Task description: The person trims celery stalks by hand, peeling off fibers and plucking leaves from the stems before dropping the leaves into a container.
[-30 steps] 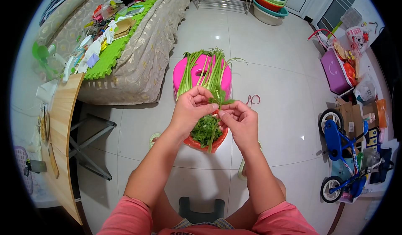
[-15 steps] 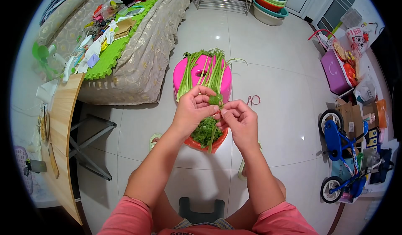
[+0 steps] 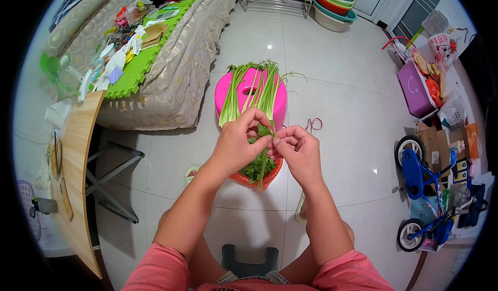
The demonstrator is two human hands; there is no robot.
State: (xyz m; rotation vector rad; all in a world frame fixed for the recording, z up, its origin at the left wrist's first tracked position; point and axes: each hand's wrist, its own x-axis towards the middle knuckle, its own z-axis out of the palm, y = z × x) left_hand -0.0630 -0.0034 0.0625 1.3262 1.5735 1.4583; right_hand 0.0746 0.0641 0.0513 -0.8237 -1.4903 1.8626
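Above a red bag of leafy greens, a person's left hand [image 3: 240, 143] and right hand [image 3: 298, 151] meet fingertip to fingertip on a leafy green sprig [image 3: 265, 131], the fingers of both pinched closed around it. The bag [image 3: 269, 182] sits on the near side of a pink stool [image 3: 280, 104], where long green stalks [image 3: 267, 91] lie in two bunches. A thin red string [image 3: 314, 124] rests on the tiled floor [image 3: 342, 151] to the right.

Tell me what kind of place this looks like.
Probably a living room in a home: there's a cloth-covered couch or bed piled with odds and ends, a pink stool holding green stalks, and a small blue bike.
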